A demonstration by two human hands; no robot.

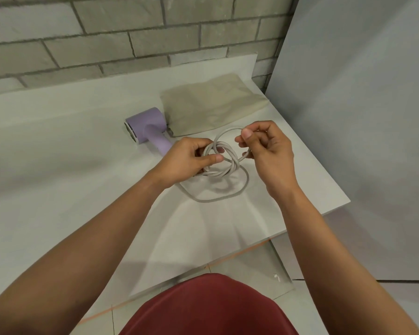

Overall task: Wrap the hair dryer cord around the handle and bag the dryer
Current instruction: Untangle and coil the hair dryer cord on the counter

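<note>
A lilac hair dryer lies on its side on the white counter, its handle pointing toward my left hand. Its pale grey cord is gathered in several loops just above the counter. My left hand pinches the coiled loops at their left side. My right hand grips a strand of the cord at the coil's right, holding a loop raised. One slack loop rests on the counter beneath. A beige cloth bag lies flat behind the hands, next to the dryer's head.
A grey brick wall runs behind the counter. A plain grey panel stands at the right. The counter's right edge drops off near my right wrist. Tiled floor and my red top show below.
</note>
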